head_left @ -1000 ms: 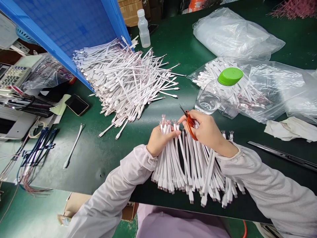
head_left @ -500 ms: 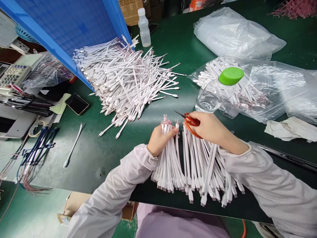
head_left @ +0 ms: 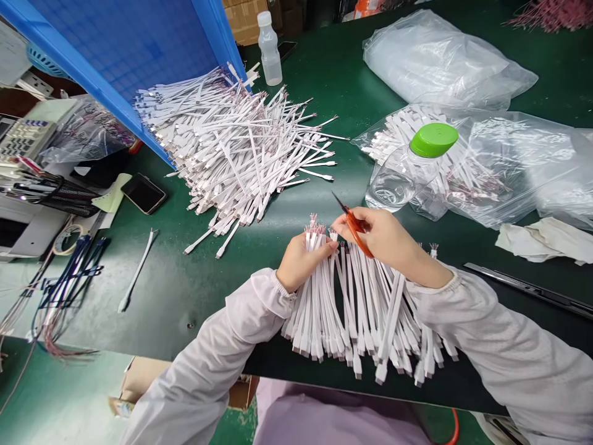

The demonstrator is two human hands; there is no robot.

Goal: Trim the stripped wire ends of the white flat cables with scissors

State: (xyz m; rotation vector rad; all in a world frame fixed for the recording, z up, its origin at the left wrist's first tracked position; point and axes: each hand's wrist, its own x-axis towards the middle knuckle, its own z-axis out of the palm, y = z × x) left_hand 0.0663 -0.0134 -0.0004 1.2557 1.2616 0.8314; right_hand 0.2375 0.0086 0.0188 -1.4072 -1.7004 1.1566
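My left hand (head_left: 302,262) is closed round a bundle of short white cables (head_left: 311,309), whose stripped pinkish wire ends stick up above the fingers. In my right hand (head_left: 380,237) is a pair of scissors (head_left: 357,231) with orange handles, dark blades pointing up and to the left. The right thumb and fingertips are close to a wire end beside the left thumb; whether they touch it I cannot tell. Under and beside my right hand, more white cables (head_left: 370,309) lie fanned out on the green table (head_left: 185,278), connectors toward me.
A big heap of white cables (head_left: 241,142) spills from a blue crate (head_left: 139,43). Behind my right hand stand a green-capped bottle (head_left: 393,182) and plastic bags (head_left: 445,62). A phone (head_left: 144,193) and one cable (head_left: 136,272) lie left; a dark metal strip (head_left: 528,288) lies right.
My right hand has moved slightly left, its fingertips now closer to my left thumb. The scissors have turned so that the blades point more upward. My left hand keeps its hold on the cables.
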